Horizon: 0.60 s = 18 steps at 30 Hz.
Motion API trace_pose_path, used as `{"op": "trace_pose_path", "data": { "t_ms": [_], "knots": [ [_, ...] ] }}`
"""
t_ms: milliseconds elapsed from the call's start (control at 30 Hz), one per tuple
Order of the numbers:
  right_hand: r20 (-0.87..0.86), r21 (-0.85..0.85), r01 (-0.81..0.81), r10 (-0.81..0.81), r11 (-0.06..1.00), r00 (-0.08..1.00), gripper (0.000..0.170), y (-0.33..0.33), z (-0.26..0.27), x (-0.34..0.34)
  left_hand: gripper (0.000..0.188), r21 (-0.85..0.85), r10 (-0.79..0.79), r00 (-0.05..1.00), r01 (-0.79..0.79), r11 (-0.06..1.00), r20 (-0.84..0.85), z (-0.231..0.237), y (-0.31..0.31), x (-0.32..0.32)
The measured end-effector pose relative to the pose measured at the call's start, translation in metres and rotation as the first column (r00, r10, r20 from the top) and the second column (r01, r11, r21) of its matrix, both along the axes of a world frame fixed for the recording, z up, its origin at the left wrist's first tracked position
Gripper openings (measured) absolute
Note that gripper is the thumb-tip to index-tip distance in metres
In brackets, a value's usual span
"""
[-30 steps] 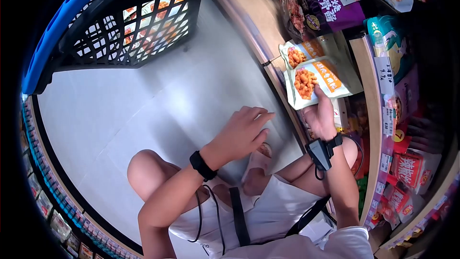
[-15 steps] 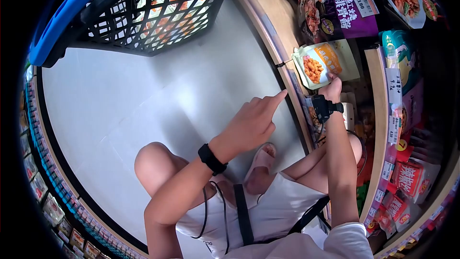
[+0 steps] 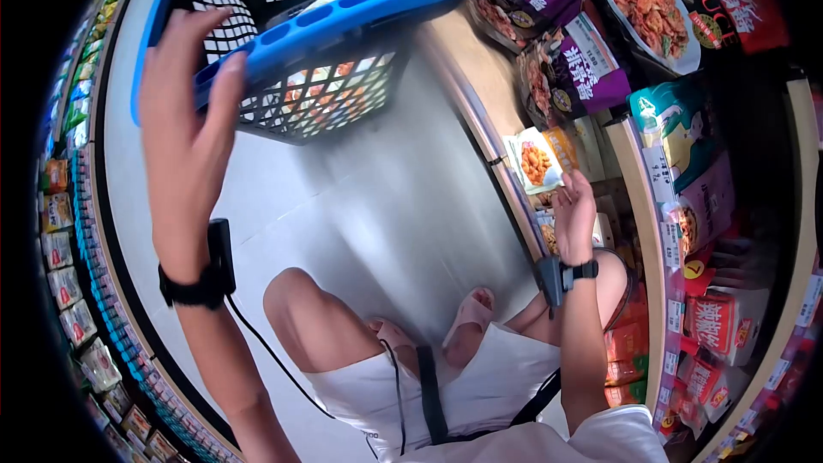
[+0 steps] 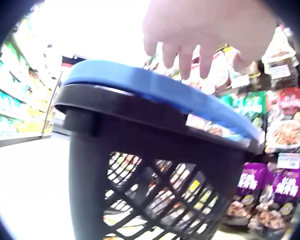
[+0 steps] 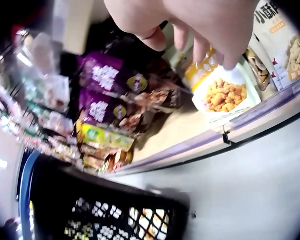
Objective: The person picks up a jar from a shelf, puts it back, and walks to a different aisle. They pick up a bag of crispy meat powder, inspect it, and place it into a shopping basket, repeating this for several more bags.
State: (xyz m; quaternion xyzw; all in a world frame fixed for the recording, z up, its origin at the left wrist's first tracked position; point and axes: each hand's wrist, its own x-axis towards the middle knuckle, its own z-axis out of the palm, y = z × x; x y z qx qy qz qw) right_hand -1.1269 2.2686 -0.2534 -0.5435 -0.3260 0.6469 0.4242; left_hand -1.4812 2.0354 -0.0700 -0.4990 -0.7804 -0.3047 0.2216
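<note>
food pouch (image 5: 225,95): white front, golden-orange nuggets pictured, yellow-orange panel, white characters, pale green border. basket (image 4: 85,165): black, diamond lattice in walls. basket handle (image 4: 155,85): solid blue. sauce pouches (image 3: 591,69): deep purple, white characters. upper pouch (image 3: 741,0): red, pale lettering. bag (image 3: 673,141): teal upper part, purple lower part. small packets (image 3: 716,326): red panels, white characters. shelf (image 3: 480,69): light tan board. floor (image 3: 369,206): pale grey, plain. shorts (image 3: 514,377): plain white. sandals (image 3: 467,315): pale pink. wristband (image 3: 184,291): black.
</note>
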Motion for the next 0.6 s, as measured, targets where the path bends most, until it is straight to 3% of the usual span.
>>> {"op": "trace_pose_path", "data": {
  "t_ms": [67,167,233,300,400,467,533,567,600],
  "knots": [
    [-0.065,0.056,-0.294,0.298,0.954,0.953,0.025,-0.024,0.021,-0.006,0.034,-0.253,0.035,0.992,-0.065,0.965,-0.123,-0.014,-0.002,-0.007],
    [0.17,0.283,-0.516,0.487,0.809,0.857,0.022,-0.044,0.06,-0.024,0.036,-0.19,0.09,0.992,-0.106,0.976,-0.093,-0.016,-0.004,-0.006],
    [0.315,0.493,-0.574,0.481,0.654,0.818,0.02,-0.054,0.11,-0.043,0.035,-0.174,0.105,0.991,-0.119,0.977,-0.088,-0.017,-0.007,0.008],
    [0.344,0.724,-0.549,0.471,0.418,0.812,0.02,-0.055,0.158,-0.057,0.034,-0.211,0.114,0.993,-0.119,0.97,-0.034,-0.011,-0.018,0.03],
    [0.314,0.94,-0.337,0.53,-0.055,0.788,0.021,-0.05,0.227,-0.09,0.035,-0.289,0.071,0.995,-0.05,0.956,0.063,0.001,-0.037,0.072],
    [0.504,0.862,-0.453,0.467,-0.226,0.726,0.025,-0.051,0.268,-0.108,0.038,-0.376,0.05,0.97,0.044,0.926,0.237,0.013,-0.053,0.098],
    [0.697,0.715,-0.599,0.317,-0.36,0.643,0.028,-0.063,0.298,-0.137,0.04,-0.307,-0.088,0.936,0.199,0.931,0.341,0.027,-0.069,0.114],
    [0.778,0.625,-0.665,0.247,-0.41,0.578,0.028,-0.073,0.309,-0.155,0.037,-0.287,-0.08,0.934,0.188,0.939,0.349,0.032,-0.079,0.122],
    [0.84,0.541,-0.683,0.276,-0.492,0.467,0.028,-0.073,0.307,-0.173,0.035,-0.192,-0.1,0.926,0.18,0.965,0.365,0.03,-0.096,0.126]
  ]
}}
